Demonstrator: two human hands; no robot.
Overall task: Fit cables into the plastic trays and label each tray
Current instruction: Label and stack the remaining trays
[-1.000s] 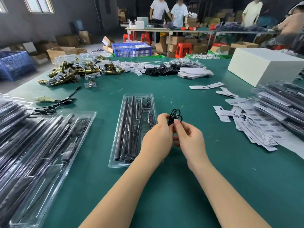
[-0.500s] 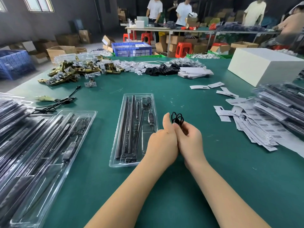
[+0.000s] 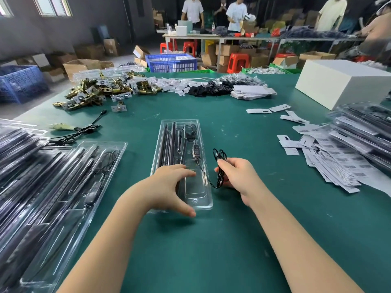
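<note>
A clear plastic tray (image 3: pixel 203 199) lies lengthwise in the middle of the green table, with black rods and a small controller (image 3: pixel 195 149) in its slots. My left hand (image 3: pixel 169 187) rests on the tray's near end, fingers spread over it and thumb at the near rim. To the right of the tray my right hand (image 3: pixel 239 178) grips a coiled black cable (image 3: pixel 220 163); loops stick up above the fingers and a strand runs from the coil back into the tray. White barcode labels (image 3: pixel 330 163) are heaped at the right.
Filled clear trays (image 3: pixel 53 182) are stacked at the left and more at the right (image 3: pixel 364 132). A loose black cable (image 3: pixel 84 130), brass hardware (image 3: pixel 99 92) and black parts lie farther back. A white box (image 3: pixel 340 85) stands at the far right. People work at a far table.
My hands, together on the coil in front of me, have parted. The left one went down onto the tray's near end; the right one keeps the coil beside the tray.
</note>
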